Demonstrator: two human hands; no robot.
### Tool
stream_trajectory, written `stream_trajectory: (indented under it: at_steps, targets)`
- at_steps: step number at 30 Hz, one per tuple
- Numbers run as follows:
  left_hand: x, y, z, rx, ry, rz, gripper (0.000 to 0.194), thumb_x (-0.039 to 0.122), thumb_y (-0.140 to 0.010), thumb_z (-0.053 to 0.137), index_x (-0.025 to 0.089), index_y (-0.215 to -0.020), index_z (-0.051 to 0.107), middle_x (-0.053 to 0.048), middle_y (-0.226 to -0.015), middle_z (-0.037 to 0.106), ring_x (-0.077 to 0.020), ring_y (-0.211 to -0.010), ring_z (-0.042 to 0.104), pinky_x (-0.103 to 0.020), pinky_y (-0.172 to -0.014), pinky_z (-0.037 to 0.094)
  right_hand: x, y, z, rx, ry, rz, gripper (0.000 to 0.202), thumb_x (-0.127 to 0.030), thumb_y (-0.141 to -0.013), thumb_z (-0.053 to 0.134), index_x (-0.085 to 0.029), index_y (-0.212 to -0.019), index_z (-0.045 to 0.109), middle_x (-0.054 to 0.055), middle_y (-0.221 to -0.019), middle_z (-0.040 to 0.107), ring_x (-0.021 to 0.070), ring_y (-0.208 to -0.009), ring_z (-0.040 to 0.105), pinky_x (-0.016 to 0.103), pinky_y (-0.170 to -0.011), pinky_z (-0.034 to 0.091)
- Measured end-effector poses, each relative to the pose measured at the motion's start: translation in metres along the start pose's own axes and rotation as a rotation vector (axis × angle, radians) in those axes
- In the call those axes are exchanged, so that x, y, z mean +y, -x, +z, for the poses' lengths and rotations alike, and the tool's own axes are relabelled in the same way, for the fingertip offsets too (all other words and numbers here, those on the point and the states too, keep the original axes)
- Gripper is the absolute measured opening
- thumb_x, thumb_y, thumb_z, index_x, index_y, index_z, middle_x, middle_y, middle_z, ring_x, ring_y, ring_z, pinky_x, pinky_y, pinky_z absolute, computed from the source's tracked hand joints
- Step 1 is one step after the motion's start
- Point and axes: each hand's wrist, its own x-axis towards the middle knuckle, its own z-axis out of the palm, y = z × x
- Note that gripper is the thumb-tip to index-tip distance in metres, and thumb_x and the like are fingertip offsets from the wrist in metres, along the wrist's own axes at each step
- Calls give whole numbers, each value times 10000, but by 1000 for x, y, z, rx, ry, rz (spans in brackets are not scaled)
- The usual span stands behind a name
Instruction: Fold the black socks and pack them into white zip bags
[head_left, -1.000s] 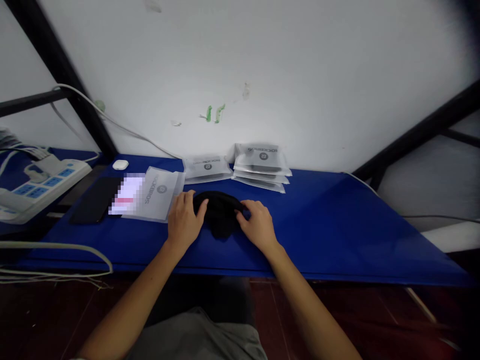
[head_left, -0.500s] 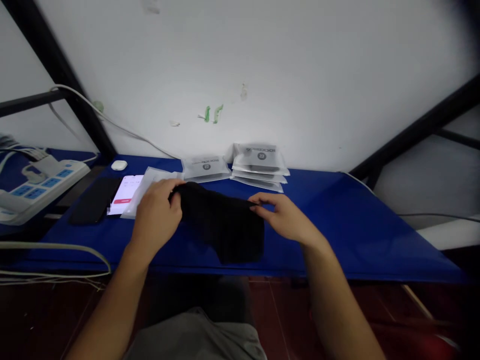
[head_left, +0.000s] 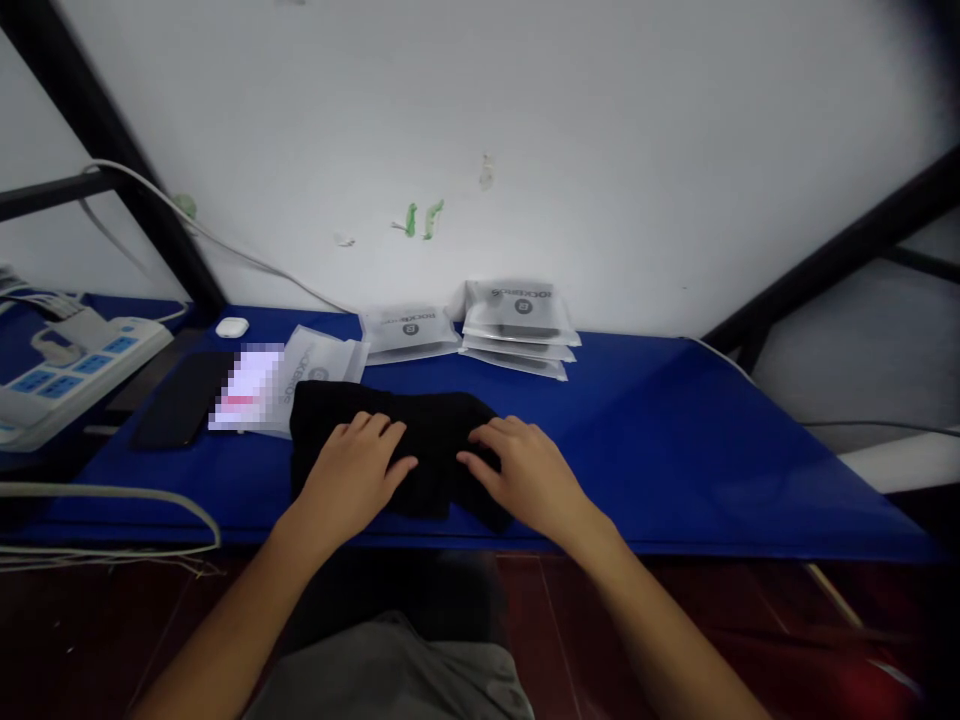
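Observation:
A black cloth (head_left: 427,420) lies on the blue table (head_left: 637,450) near its front edge, and its left part overlaps a translucent printed bag (head_left: 319,360). My left hand (head_left: 356,470) rests on the left part of the cloth, fingers spread. On the right part of the cloth lies my right hand (head_left: 525,470), its fingers bent a little and apart. Neither hand grips the fabric.
Behind the cloth are a single printed bag (head_left: 410,335) and a stack of similar bags (head_left: 521,315) against the wall. Toward the left lie a dark phone (head_left: 184,400), a lit phone (head_left: 247,385), a small white case (head_left: 232,327) and a power strip (head_left: 86,375).
The black cloth, held up by both hands before, now lies on the table, further left. Both hands have let go; the left moved right and down, the right moved left.

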Motion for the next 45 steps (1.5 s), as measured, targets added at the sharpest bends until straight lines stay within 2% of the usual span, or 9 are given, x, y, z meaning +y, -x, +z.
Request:
stream_trajectory:
  at_steps: [5,12,17,20,25,32,38,42,45]
  targets:
    - [-12,17,10,-135,40,89,532,398,-795,682,195,-1266,541,-116,-1273,596,-292,-1172,534,-440,-938,442,4,14,8,-75,18,-34,344,-326,-771,712,-192,-1079,637,89,-1015,679,287,-964,608,446,-805,479]
    - [-24,12,25,-14,-19,-6,415,353,-876,583,175,-1251,563,-140,-1288,593,-302,-1205,529,-507,-1015,383,26,6,19,-37,27,-25,329,-113,-771,610,-207,-1084,649,92,-1138,670,287,-1097,584,519,-971,416]
    - [-32,10,18,2,24,-62,516,526,-921,422,171,-1274,548,-135,-1250,611,-289,-1181,530,-480,-997,388,40,-3,19,69,-24,-1,426,-279,-828,616,-206,-1245,568,124,-1298,589,298,-1208,526,530,-1009,394]
    - [-37,8,12,-8,19,-71,448,510,-905,459,168,-1145,621,-115,-1098,660,-278,-1036,577,-440,-897,442,47,-10,20,54,-63,28,441,-358,-839,623,-198,-1247,569,120,-1209,645,295,-1125,576,498,-943,447]
    - [-36,2,7,-11,114,11,147,294,-885,510,196,-857,615,-43,-875,654,-216,-846,595,-357,-778,462,53,-22,22,-18,-63,28,223,-190,-798,646,-211,-1017,677,59,-955,709,251,-914,618,404,-797,486]
    - [-25,4,-5,66,156,-99,74,280,-868,550,217,-832,562,0,-778,622,-188,-716,593,-321,-687,442,34,-17,11,167,-74,43,117,-218,-852,602,-203,-941,677,68,-926,693,247,-879,608,405,-781,471]
    - [-17,28,-7,-89,204,118,98,264,-853,601,215,-791,542,16,-822,609,-167,-772,568,-318,-750,440,4,1,9,-3,-301,-204,440,-365,-808,691,-202,-1204,593,89,-1144,659,243,-1099,575,410,-933,459]
    - [-23,40,-3,-161,122,53,281,244,-806,664,210,-1070,572,-24,-1016,631,-214,-940,576,-360,-810,443,-1,0,17,-89,-308,-175,355,-256,-827,668,-194,-1172,612,79,-1019,668,228,-979,600,402,-867,485]
    - [-29,41,-4,-191,24,-8,324,215,-819,640,194,-1135,572,-51,-1039,625,-247,-984,565,-386,-792,443,-1,-7,20,-94,-349,-166,453,-273,-811,687,-184,-1238,567,106,-1209,599,243,-1100,548,411,-932,453]
